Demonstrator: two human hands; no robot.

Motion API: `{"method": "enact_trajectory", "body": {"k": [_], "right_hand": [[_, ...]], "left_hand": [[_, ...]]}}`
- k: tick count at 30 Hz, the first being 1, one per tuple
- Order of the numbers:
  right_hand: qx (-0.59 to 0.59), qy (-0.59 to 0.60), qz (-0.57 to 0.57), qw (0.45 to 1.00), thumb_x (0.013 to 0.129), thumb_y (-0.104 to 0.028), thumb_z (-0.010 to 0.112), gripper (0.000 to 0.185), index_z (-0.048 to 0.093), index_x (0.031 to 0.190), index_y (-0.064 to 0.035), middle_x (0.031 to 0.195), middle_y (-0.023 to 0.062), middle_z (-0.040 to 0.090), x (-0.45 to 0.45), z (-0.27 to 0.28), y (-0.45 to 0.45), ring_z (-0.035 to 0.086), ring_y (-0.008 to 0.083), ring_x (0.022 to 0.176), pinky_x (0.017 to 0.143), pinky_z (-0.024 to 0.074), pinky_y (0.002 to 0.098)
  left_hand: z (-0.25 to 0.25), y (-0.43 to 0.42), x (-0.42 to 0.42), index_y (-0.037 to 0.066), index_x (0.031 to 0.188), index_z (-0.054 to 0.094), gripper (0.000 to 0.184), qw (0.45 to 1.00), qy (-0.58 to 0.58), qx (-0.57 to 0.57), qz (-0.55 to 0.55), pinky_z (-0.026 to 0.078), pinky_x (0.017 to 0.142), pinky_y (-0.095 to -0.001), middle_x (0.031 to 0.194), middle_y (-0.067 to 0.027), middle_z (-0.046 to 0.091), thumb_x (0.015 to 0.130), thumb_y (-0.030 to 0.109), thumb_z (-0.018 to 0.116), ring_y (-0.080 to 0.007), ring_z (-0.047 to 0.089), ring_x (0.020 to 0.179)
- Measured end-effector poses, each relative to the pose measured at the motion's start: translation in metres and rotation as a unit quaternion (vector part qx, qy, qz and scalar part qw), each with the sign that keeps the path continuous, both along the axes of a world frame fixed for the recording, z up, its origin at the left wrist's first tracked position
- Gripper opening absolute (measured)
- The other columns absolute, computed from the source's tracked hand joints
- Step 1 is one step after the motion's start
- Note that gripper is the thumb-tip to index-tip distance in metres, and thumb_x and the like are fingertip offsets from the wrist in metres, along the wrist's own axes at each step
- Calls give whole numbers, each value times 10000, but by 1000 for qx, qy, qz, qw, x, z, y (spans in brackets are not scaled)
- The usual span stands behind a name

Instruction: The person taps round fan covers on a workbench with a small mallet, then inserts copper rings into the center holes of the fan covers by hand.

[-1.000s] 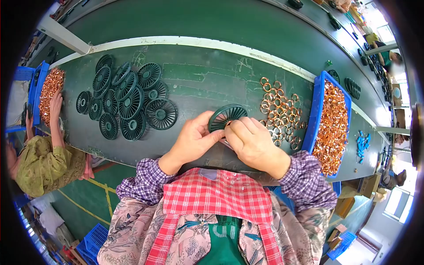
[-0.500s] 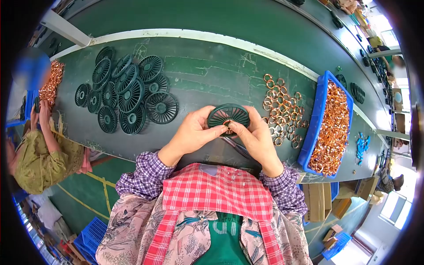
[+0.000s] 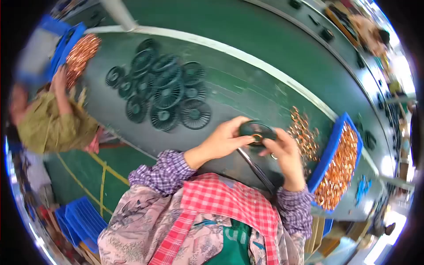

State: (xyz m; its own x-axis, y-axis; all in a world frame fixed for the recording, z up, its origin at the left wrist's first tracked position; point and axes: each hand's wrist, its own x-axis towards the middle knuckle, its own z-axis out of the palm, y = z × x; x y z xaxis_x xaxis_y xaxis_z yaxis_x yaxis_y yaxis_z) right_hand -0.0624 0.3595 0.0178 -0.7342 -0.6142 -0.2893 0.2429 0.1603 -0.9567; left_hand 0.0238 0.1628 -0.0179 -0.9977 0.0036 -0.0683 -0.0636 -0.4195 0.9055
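Observation:
My left hand [image 3: 227, 138] grips a dark green slotted wheel [image 3: 252, 128] by its left side, thumb near the centre. A copper ring [image 3: 257, 138] shows at the wheel's middle. At the wheel's right side is my right hand [image 3: 285, 150], its fingers bent round the rim and somewhat blurred. Below the wheel, a dark tool with a metal shaft [image 3: 257, 170] lies on the table. Loose copper rings [image 3: 304, 134] are scattered right of my hands. Several more green wheels [image 3: 168, 93] lie heaped to the left.
A blue tray [image 3: 327, 152] full of copper rings stands at the right, with small blue pieces [image 3: 363, 189] beyond it. At the far left a co-worker [image 3: 53, 119] reaches to another copper heap [image 3: 81, 55]. A pale strip [image 3: 221, 45] edges the table's far side.
The view has turned, shifting the table's contents. My right hand has moved from a thumb hold at the wheel's centre to its right side. The tool below now shows more fully.

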Motion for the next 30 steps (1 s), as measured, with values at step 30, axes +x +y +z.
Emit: {"method": "enact_trajectory", "body": {"k": [30], "right_hand": [[99,23,85,991,881,-132,659,153,570,839,-15,695,19,592,-8,11,-57,578,85,563,427,425,239]], "left_hand": [[51,-28,35,18,1381,510,707,778,217,-586,66,403,1073,-479,1436,-195,495,760,198,796,-376,498,1310]]}}
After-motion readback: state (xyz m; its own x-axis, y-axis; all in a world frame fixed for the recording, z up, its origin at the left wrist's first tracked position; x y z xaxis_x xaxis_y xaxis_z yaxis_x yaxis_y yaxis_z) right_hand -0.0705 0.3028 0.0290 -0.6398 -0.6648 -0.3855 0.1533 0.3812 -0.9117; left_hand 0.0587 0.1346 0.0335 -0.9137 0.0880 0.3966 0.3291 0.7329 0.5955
